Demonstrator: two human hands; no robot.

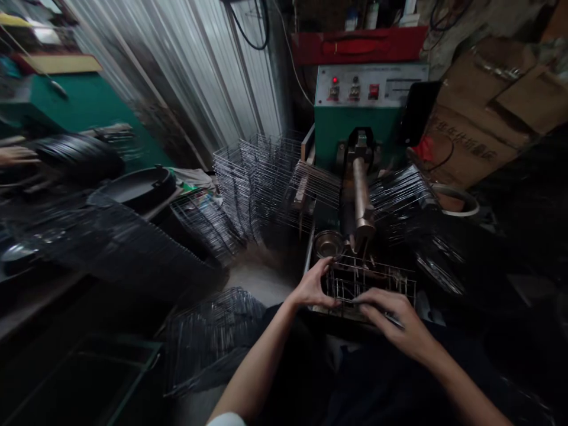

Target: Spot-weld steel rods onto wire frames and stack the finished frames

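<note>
A wire rack (373, 275) lies in front of the machine, below its welding arm (361, 195). My left hand (313, 287) grips the rack's left end, thumb on the near side and fingers on the far side. Over the rack's near edge, my right hand (397, 322) is closed with its fingertips at the wire. A thin metal piece (394, 320) shows under its fingers; blur hides its exact kind. Just behind my left hand sits a round metal dish (329, 244).
Stacked wire racks (255, 183) stand to the left of the machine (368, 121); more racks (213, 331) lie near my left forearm. Bundled wires (399, 189) and a cardboard box (483, 118) are at right. Another person's hand (18, 157) is at far left, beside a black wire coil (80, 157).
</note>
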